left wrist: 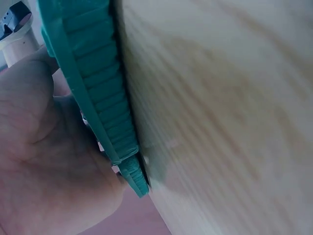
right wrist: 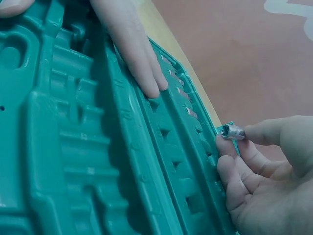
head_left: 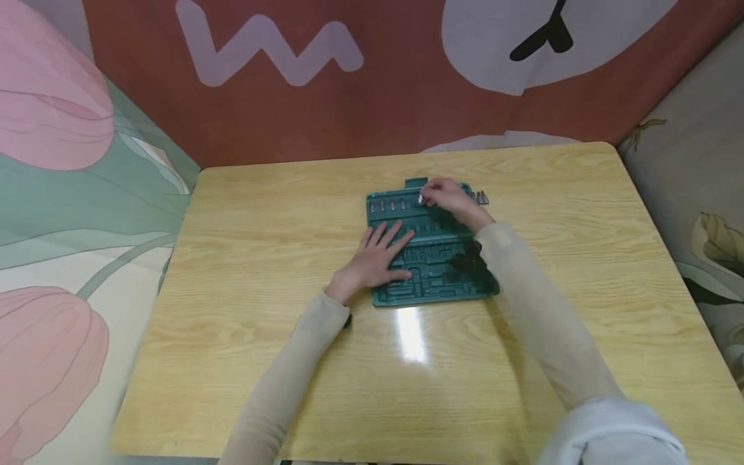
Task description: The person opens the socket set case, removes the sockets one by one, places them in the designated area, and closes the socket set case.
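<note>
A green moulded tool case (head_left: 430,294) lies unfolded flat on the table. My left hand (head_left: 374,261) rests on its left side with the fingers spread. Over the far row of slots, my right hand (head_left: 447,196) pinches a small silver socket (right wrist: 232,132) between thumb and fingers. The socket's hollow end shows in the right wrist view, held just above the case's far edge. Several sockets (head_left: 392,206) stand in the left part of that row. In the left wrist view the left palm (left wrist: 54,147) is beside the case's ribbed side wall (left wrist: 100,88).
A few small metal pieces (head_left: 481,197) are by the case's far right corner, partly behind the right wrist. The wooden table (head_left: 261,226) extends on all sides of the case. A patterned cloth (head_left: 349,116) hangs at the table's far edge.
</note>
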Demonstrator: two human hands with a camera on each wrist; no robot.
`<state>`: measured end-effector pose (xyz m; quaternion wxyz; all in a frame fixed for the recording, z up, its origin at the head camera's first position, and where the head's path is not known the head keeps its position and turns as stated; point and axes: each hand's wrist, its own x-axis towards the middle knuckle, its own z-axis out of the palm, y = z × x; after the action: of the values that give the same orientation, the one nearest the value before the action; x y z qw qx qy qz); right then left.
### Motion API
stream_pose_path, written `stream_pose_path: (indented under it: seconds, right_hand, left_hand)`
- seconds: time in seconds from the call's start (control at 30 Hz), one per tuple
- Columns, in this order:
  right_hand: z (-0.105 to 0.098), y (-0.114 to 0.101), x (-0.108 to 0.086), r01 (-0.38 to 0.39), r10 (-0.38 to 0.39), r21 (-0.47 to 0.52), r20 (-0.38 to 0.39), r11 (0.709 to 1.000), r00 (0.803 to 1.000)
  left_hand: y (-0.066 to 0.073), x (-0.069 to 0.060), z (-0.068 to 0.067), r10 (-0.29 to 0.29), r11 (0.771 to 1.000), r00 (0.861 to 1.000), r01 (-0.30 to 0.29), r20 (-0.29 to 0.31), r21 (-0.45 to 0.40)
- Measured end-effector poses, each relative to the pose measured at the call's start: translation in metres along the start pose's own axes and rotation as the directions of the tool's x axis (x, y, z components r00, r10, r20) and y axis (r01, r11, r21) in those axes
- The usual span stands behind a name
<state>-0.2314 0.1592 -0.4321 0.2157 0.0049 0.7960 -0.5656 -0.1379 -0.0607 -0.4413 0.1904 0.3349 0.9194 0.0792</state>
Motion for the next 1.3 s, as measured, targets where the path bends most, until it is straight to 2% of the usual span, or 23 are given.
stream_pose_path:
  seconds: [0.1,0.23,0.37,0.5,0.63,0.87,1.03,1.3]
  right_hand:
    - [-0.007,0.0,-0.001,-0.029,0.028,-0.006,-0.031,1.0,0.999]
    - [-0.024,-0.002,-0.007,-0.066,0.069,0.035,-0.079,0.997,0.995]
    - [-0.051,0.0,-0.021,-0.061,0.069,0.073,-0.118,0.995,0.991]
    - [-0.077,0.011,-0.035,-0.048,0.064,0.106,-0.149,0.993,0.987]
    - [-0.093,0.022,-0.044,-0.038,0.051,0.078,-0.173,0.996,0.984]
    - [-0.104,0.039,-0.05,-0.03,0.032,0.014,-0.238,0.999,0.971]
    - [-0.108,0.047,-0.05,-0.096,0.074,-0.062,-0.297,0.993,0.952]
    - [-0.11,0.051,-0.045,-0.164,0.128,-0.089,-0.317,0.983,0.94]
  left_hand:
    - [0.001,0.002,0.0,0.011,1.0,1.0,-0.011,0.001,-0.009]
    - [0.001,0.002,-0.002,0.025,1.0,1.0,-0.025,-0.012,0.008]
    - [0.001,0.0,-0.004,0.018,1.0,1.0,-0.018,-0.01,0.026]
    - [0.0,0.0,-0.003,0.01,1.0,1.0,-0.01,0.005,0.026]
    - [-0.002,-0.002,-0.002,0.004,0.999,1.0,-0.005,0.008,0.032]
    - [-0.001,-0.003,-0.001,0.003,1.0,1.0,-0.004,0.012,0.024]
    - [0.0,-0.004,0.0,0.013,1.0,1.0,-0.014,0.015,0.002]
    - [0.001,0.0,-0.001,-0.009,0.999,0.999,0.008,0.053,0.031]
